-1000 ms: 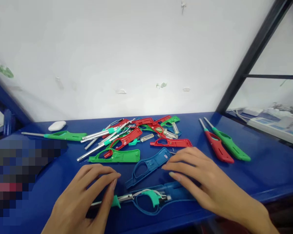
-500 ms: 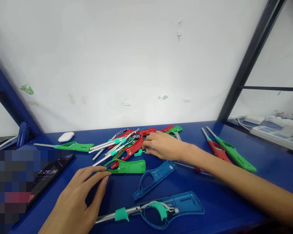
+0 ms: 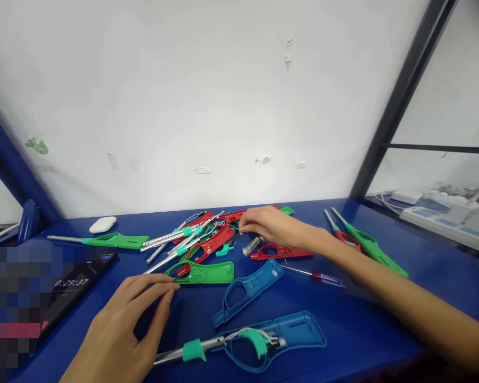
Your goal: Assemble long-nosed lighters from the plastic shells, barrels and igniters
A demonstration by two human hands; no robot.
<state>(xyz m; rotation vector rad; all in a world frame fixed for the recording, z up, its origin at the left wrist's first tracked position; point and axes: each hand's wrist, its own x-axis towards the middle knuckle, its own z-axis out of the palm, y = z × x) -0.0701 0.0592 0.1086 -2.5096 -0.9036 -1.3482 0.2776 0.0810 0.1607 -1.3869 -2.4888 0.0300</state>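
Note:
My left hand (image 3: 123,314) has its fingertips and thumb closed at the narrow end of a green lighter casing half (image 3: 213,273). My right hand (image 3: 269,223) hovers over the pile of lighter parts, its fingers curled together; anything in them is hidden. Under it lie a small clear fuel tank (image 3: 251,246) and a red casing half (image 3: 281,252). A blue casing half (image 3: 249,290) lies open in the middle. In front, another blue casing half (image 3: 303,330) holds a metal tube (image 3: 173,355) with a teal trigger (image 3: 256,341) and wires.
Metal tubes (image 3: 165,240), teal pieces and red casings are heaped at the back. A screwdriver (image 3: 327,279) lies beneath my right forearm. Whole lighters rest at the left (image 3: 120,240) and right (image 3: 377,250). A phone (image 3: 80,287), white case (image 3: 102,224) and power strip (image 3: 443,221) flank them.
My right hand has risen off the pile, uncovering the clear tank, the red casing half and more of the screwdriver. My left hand stays at the green casing half. The view shifts slightly.

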